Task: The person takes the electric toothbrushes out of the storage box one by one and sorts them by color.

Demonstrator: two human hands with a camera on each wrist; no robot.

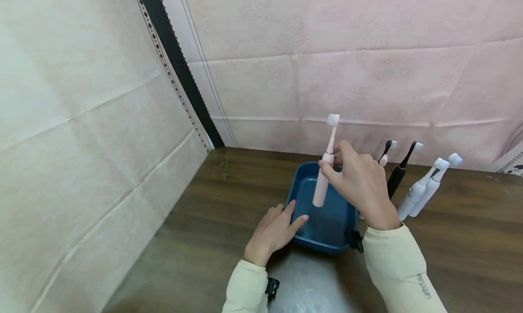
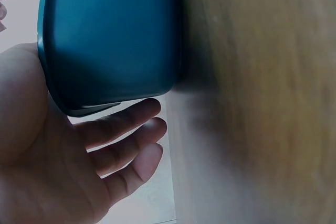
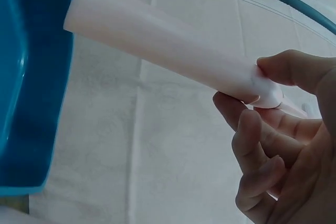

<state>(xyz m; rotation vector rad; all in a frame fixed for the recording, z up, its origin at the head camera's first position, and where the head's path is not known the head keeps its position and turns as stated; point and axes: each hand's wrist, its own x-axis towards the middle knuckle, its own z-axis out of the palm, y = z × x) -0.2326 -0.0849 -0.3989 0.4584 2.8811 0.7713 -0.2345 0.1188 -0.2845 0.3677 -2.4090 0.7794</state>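
My right hand (image 1: pixel 363 183) pinches a pale pink electric toothbrush (image 1: pixel 321 186) near the top of its handle, between thumb and fingertips. The brush is tilted slightly, white bristles up, with its handle end over a blue plastic tray (image 1: pixel 304 240). In the right wrist view the smooth pink handle (image 3: pixel 157 35) points toward the tray's wall (image 3: pixel 58 93). At the tray's near left side rests my left hand (image 1: pixel 273 231), its thumb over the rim. The left wrist view shows its loosely extended fingers (image 2: pixel 126 148) outside the tray's corner, holding nothing else.
Right of the tray stand several more toothbrushes: a black one (image 1: pixel 395 181), two white ones (image 1: pixel 414 197) (image 1: pixel 429 190), and one partly hidden (image 1: pixel 384 156) behind my right hand. The wooden table (image 1: pixel 196 231) meets cloth-covered walls (image 1: pixel 367 77) at the back and left.
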